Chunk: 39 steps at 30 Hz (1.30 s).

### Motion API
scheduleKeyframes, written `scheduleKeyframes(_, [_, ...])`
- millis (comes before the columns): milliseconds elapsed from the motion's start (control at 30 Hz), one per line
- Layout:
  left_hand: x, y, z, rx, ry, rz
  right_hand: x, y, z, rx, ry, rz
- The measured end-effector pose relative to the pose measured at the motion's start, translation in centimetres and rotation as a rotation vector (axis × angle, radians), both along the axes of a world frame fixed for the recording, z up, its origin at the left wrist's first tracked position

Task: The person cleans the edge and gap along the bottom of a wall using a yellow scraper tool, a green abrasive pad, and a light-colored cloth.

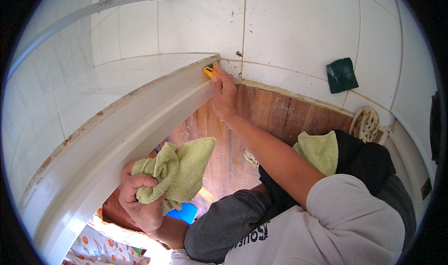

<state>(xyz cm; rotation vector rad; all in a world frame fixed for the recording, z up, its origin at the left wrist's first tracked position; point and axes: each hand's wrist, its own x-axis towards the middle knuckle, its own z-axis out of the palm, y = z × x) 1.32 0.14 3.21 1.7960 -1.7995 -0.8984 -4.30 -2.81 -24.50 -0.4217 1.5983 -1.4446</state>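
Observation:
My right hand is closed on a yellow utility knife with dark parts. The knife is held at the inner corner where the white door frame meets the tiled surface; its tip is hard to make out. A crumpled light green cloth is bunched in my closed left hand, held up beside the frame's lower stretch. Dark specks and worn, brownish edging show along the frame and the tile joint near the knife.
A dark green scouring pad lies on the white tiles at right. Another light green cloth lies over my dark-trousered leg. A grey pole crosses the upper left. Brown wood-look flooring and a pale perforated clog are nearby.

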Motion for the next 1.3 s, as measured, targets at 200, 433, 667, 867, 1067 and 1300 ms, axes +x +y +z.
scheduleKeyframes(200, [-0.1,0.0,0.0,-0.007,0.018,0.004,0.4,-0.1,-0.6,-0.042,0.004,-0.020])
scheduleKeyframes(433, [-0.1,0.3,-0.2,-0.011,-0.012,0.024,1.3,-0.7,0.0,0.026,0.041,-0.061])
scheduleKeyframes(667, [-0.1,0.1,0.0,-0.005,0.029,0.026,0.7,-0.6,-0.3,-0.023,-0.020,-0.051])
scheduleKeyframes(867, [0.0,0.2,0.0,0.000,0.016,0.019,-0.3,0.0,0.0,-0.044,-0.016,0.026])
scheduleKeyframes(1067, [0.4,0.1,0.1,0.035,0.018,-0.024,-0.1,0.2,-0.1,-0.128,0.030,-0.002])
scheduleKeyframes(1300, [0.2,0.1,-0.1,0.021,0.011,-0.008,0.6,0.3,0.0,-0.141,0.071,-0.037])
